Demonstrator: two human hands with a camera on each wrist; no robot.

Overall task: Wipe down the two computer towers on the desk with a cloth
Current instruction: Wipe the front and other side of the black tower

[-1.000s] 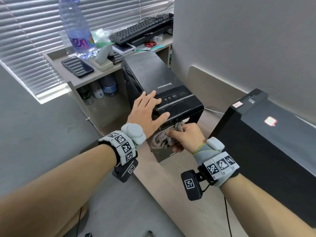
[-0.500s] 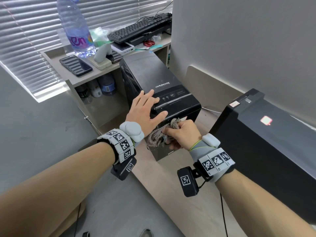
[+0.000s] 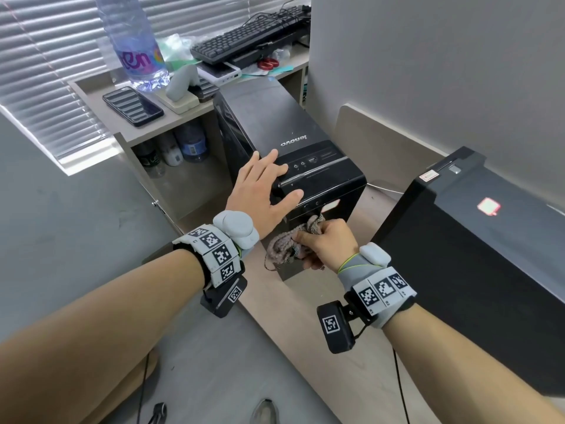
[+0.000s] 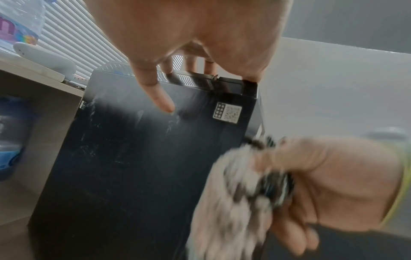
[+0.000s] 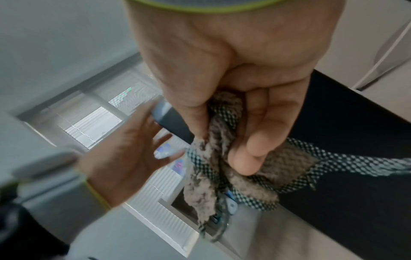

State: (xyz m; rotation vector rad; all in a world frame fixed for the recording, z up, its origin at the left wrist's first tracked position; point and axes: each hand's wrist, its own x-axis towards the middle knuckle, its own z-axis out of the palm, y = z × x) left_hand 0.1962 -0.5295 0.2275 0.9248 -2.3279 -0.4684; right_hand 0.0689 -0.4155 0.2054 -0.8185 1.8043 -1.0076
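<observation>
My right hand is clenched around the cloth, bunched in my fist with loose folds spilling out past my curled fingers. It is soft, fuzzy and light, so I judge a firm wad is the best hold; a flat spread would slide and drag its hanging ends. The wad sits against the front face of the left tower, just below its top front edge. That tower stands upright at the desk's left edge, beside the shelf unit.

My left hand lies flat on the tower's top front corner, fingers straight and spread, gripping nothing, the thumb reaching over the front bezel just above the cloth. I take this as bracing: the case looks heavy and stiff, its glossy panels likely slippery, so pressing down should keep it from shifting while I rub.

The second tower stands well apart on the desk's right side, near the wall.
</observation>
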